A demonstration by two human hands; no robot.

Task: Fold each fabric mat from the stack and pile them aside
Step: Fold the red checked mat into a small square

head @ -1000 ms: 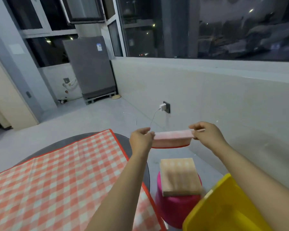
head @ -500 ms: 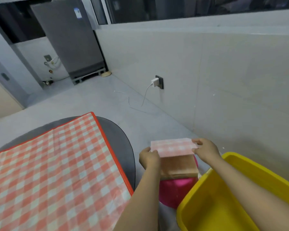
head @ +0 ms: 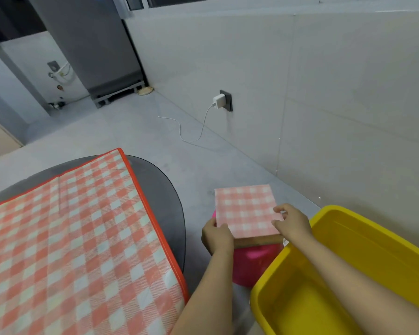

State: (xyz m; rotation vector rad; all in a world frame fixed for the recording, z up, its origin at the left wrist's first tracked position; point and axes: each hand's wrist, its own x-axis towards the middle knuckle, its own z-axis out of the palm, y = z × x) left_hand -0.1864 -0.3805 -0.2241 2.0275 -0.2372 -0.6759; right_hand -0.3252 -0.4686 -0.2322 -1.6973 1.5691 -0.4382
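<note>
A folded pink-and-white checked mat (head: 246, 210) lies flat on top of a pile of folded mats (head: 257, 240), which rests on a pink stool (head: 252, 262). My left hand (head: 217, 235) grips the folded mat's near left corner. My right hand (head: 291, 222) presses on its near right edge, fingers on top. A large unfolded checked mat with an orange border (head: 78, 238) is spread over the dark round table (head: 165, 197) at the left.
A yellow plastic tub (head: 348, 274) stands at the right, under my right forearm. A white charger and its cable (head: 203, 122) hang from a wall socket onto the grey floor. A grey appliance (head: 94, 44) stands in the far corner.
Both hands brought the folded mat down from chest height and laid it flat on the pile on the stool. The view has tilted downward.
</note>
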